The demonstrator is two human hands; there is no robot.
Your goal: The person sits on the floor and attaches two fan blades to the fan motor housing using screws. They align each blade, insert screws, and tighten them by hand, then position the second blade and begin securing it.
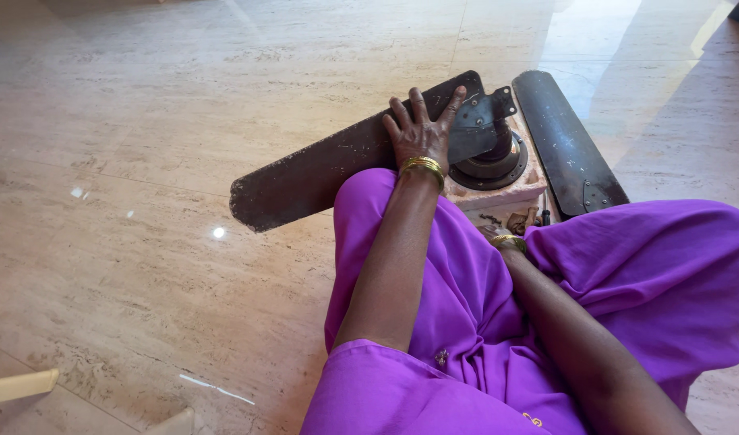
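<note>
Dark brown, dust-speckled metal ceiling-fan blade [337,165] lies flat on the polished beige stone floor [144,266] at the centre of the head view, its long axis running from a squared tip at lower left up to the upper centre of the frame, where its black mounting bracket [480,113] meets the round black fan motor hub [492,161].

The left hand [422,129], a gold bangle [423,166] at the wrist, presses down on the blade near the bracket end with palm flat and fingers spread wide; it grips nothing, only bears on the blade's top face. That hand is plainly the nearer of the two to the blade, sitting directly on it just left of the hub.

The right hand is mostly hidden behind a purple-clothed knee [651,258] at centre right; only its wrist, with a second gold bangle [509,242], shows below the pale block [530,187] that carries the hub, so whether its fingers are open or closed, or hold anything, cannot be told.

A second dark fan blade [567,141] lies apart on the floor to the right of the hub, slanting from upper centre down toward the right, untouched by either hand. Small dark fittings [518,219] sit just below the block, too small to identify.
</note>
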